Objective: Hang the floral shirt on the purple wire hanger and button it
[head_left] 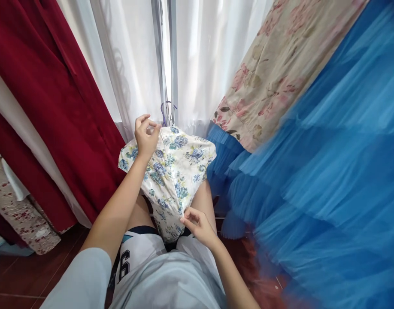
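Curtained window corner, clothes hanging all round. Floral shirt [171, 176] at centre on purple hanger [165, 112]. Left hand [146, 136] pinches collar at 11 o'clock; right hand [198, 225] pinches hem at 5. Looks mid-straightening; next needs gentle downward tug.

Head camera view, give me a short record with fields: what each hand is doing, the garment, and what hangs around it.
left hand: left hand pinches the top of the floral garment near its purple hanger hook
right hand: right hand pinches the garment's lower edge
garment: white cloth with blue flowers, on a hanger, held in front of the person's legs
left side: dark red garment
right side: blue tulle skirt, cream floral fabric
behind: white sheer curtain
floor: reddish brown
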Demonstrator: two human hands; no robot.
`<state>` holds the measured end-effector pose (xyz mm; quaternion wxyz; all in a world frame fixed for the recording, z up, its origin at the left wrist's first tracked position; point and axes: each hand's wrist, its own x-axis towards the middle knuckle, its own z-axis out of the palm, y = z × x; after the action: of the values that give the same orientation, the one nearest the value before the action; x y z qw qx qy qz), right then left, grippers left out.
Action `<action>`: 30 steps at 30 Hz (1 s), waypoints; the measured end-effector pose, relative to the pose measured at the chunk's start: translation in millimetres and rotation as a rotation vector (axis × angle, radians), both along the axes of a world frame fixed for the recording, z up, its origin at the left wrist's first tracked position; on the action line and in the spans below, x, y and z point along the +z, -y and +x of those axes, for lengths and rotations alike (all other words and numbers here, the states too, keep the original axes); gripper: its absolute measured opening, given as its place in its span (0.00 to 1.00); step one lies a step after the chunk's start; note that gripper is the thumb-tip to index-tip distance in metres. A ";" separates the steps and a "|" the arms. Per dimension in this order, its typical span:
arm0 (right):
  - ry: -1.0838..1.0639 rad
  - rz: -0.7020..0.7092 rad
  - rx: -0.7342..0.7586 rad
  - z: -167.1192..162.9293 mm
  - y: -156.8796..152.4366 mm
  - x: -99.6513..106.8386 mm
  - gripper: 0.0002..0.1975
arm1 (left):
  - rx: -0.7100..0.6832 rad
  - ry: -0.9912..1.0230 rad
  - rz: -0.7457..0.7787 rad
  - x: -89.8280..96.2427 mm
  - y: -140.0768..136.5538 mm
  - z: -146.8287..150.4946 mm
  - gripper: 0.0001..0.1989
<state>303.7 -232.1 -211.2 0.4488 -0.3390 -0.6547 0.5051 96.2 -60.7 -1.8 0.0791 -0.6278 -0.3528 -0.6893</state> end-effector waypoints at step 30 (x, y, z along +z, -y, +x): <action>0.244 0.517 -0.408 -57.9 -116.1 172.1 0.13 | -0.154 -0.565 -0.217 -12.9 67.1 -11.5 0.10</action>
<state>245.8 -116.1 -39.1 0.5299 -0.3959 -0.7285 0.1784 84.7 -127.8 -14.7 0.0543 -0.8241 -0.3398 -0.4499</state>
